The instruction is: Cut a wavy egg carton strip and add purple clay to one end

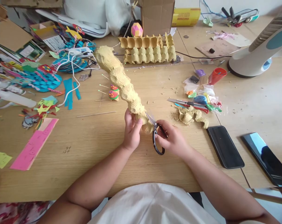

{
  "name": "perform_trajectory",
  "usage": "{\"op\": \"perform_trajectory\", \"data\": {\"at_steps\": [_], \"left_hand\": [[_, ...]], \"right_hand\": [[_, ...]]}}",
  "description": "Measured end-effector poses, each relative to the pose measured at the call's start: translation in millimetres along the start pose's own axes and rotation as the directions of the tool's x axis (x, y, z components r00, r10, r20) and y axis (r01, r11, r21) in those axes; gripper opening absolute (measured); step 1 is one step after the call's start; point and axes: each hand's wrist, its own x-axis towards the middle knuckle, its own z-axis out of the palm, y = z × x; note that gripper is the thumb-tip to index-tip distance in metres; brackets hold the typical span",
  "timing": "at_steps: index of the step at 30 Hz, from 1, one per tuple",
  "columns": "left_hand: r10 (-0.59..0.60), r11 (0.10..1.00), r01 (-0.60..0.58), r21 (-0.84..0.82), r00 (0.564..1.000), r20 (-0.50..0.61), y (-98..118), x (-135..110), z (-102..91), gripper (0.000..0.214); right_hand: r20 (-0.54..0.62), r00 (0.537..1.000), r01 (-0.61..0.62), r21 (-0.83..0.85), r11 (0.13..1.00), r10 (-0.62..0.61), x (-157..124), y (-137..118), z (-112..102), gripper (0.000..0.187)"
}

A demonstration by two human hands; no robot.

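Note:
My left hand grips the near end of a long strip of yellow egg-carton cups that slants up and away to the left over the wooden table. My right hand holds black-handled scissors, fingers through the loops, blades open against the strip's near end beside my left thumb. Cut carton scraps lie just right of my hands.
Two egg cartons and a cardboard box stand at the back. Coloured paper craft pieces crowd the left, with a pink strip. A utility knife, small bags, a red cup, two phones and a fan sit on the right.

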Motion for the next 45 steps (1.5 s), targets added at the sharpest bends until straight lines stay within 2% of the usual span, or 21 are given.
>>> {"op": "perform_trajectory", "data": {"at_steps": [3, 5, 15, 25, 30, 35, 38, 41, 43, 45], "left_hand": [[-0.005, 1.000, 0.006, -0.019, 1.000, 0.016, 1.1, -2.3, 1.4, 0.056], [-0.004, 0.999, 0.005, -0.044, 1.000, 0.024, 2.3, -3.4, 2.4, 0.053], [-0.046, 0.998, 0.047, -0.031, 0.998, 0.033, 5.4, -6.7, 4.2, 0.055], [-0.055, 0.992, 0.058, -0.113, 0.998, 0.035, 8.5, -5.9, 8.6, 0.050], [-0.065, 0.993, 0.066, -0.094, 0.998, 0.014, 9.6, -5.6, 9.9, 0.055], [-0.038, 0.994, 0.041, -0.099, 0.999, 0.033, 7.9, -4.9, 7.8, 0.050], [-0.034, 0.991, 0.036, -0.132, 0.999, 0.022, 6.4, -3.1, 6.3, 0.049], [-0.054, 0.986, 0.052, -0.160, 0.999, -0.004, 6.1, -1.2, 6.2, 0.048], [-0.071, 0.983, 0.067, -0.173, 0.997, -0.016, 6.7, -0.1, 6.7, 0.048], [-0.089, 0.975, 0.085, -0.206, 0.996, -0.013, 7.6, 0.7, 6.8, 0.046]], "right_hand": [[0.003, 1.000, 0.018, -0.119, 0.993, -0.018, -2.8, -2.7, 0.9, 0.036], [-0.005, 1.000, 0.027, -0.142, 0.989, -0.028, -3.9, -3.6, 0.9, 0.037], [-0.073, 0.997, 0.003, -0.178, 0.984, -0.016, -7.5, -6.7, 4.2, 0.035], [-0.038, 0.999, -0.036, -0.170, 0.985, 0.030, -6.1, -4.2, 4.9, 0.028], [-0.030, 0.997, -0.077, -0.222, 0.972, 0.072, -4.3, -5.9, 3.8, 0.028], [-0.030, 0.991, -0.131, -0.206, 0.970, 0.127, -3.3, -6.4, 2.6, 0.025], [-0.085, 0.988, -0.140, -0.108, 0.984, 0.131, -1.7, 0.4, 4.6, 0.024], [-0.152, 0.978, -0.118, 0.168, 0.979, 0.144, 1.2, 7.0, 6.5, 0.030], [-0.131, 0.971, -0.127, 0.428, 0.895, 0.200, 3.7, 7.3, 6.0, 0.037], [-0.100, 0.958, -0.144, 0.643, 0.752, 0.270, 6.7, 4.3, 3.6, 0.043]]}}
